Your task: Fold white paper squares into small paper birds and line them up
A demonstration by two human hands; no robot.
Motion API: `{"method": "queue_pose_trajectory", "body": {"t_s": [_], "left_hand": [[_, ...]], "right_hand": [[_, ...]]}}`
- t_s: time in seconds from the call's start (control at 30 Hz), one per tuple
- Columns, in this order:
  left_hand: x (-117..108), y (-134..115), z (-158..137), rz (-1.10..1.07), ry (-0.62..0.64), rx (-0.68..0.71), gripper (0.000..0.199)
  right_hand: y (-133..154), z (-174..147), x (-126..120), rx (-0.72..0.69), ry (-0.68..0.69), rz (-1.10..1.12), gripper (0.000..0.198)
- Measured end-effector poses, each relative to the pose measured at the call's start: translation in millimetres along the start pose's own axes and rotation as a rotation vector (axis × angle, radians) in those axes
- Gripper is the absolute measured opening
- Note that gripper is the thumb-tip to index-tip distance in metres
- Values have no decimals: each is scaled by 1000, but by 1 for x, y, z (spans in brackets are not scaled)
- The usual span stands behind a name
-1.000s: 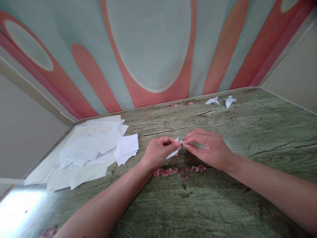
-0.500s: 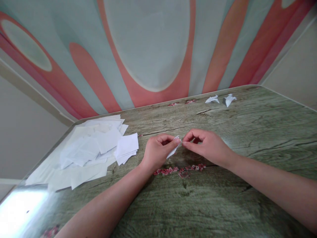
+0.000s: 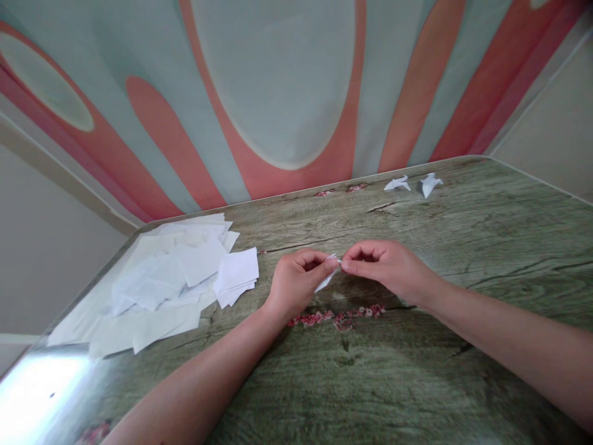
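Observation:
Near the middle of the table a small folded white paper (image 3: 325,283) is pinched between the thumb and fingers of my left hand (image 3: 299,278). My right hand (image 3: 389,269) comes in from the right, its thumb and index fingertips closed on the thin tip of that same paper. Most of the paper is covered by my left fingers, so its full shape is hidden. Two finished-looking folded paper figures, one paper figure (image 3: 397,183) and another paper figure (image 3: 430,185), stand at the far right edge of the table.
A spread heap of loose white paper sheets (image 3: 152,278) covers the table's left side. A small stack of square papers (image 3: 238,270) lies at its right edge, close to my left hand. The wood-patterned table (image 3: 370,383) meets a patterned wall (image 3: 296,179) at the back.
My right fingertips have closed on the paper's tip and moved slightly left. The paper has tilted a little in my left hand, which stays nearly in place.

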State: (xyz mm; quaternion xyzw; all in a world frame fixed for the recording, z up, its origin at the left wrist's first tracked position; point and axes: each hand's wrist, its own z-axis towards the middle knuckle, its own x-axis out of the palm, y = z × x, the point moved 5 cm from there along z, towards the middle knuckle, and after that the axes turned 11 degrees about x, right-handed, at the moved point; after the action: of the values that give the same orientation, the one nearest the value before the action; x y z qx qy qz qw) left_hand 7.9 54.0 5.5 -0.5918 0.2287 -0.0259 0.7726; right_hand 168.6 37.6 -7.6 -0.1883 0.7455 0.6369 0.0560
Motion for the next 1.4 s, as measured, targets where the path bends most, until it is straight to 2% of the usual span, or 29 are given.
{"method": "queue_pose_trajectory", "body": {"t_s": [0.27,0.5,0.67,0.87,1.03,1.23,1.33,1.4], "left_hand": [[2,1,0,-1,11,-7,21],[0,-2,-1,80,12,37,20],[3,12,0,-73,49,-64,22],[8,15,1,-133,81,-58,19],[11,17,0,-293,118,-113,38],[4,20,3,-441,69,-180,23],[5,22,1,-551,150,-248,24],[9,23,-2,-630,243,-324,27]], "right_hand": [[6,-1,-1,-17,-32,-74,19],[2,1,1,1,6,-68,22],[1,1,-4,26,5,-68,28],[3,0,-3,41,-43,-163,23],[1,1,-6,49,-112,-130,23],[4,2,-14,-17,-68,-100,30],[12,0,-18,-76,-80,-95,30],[18,-1,-13,-133,1,-111,31]]}}
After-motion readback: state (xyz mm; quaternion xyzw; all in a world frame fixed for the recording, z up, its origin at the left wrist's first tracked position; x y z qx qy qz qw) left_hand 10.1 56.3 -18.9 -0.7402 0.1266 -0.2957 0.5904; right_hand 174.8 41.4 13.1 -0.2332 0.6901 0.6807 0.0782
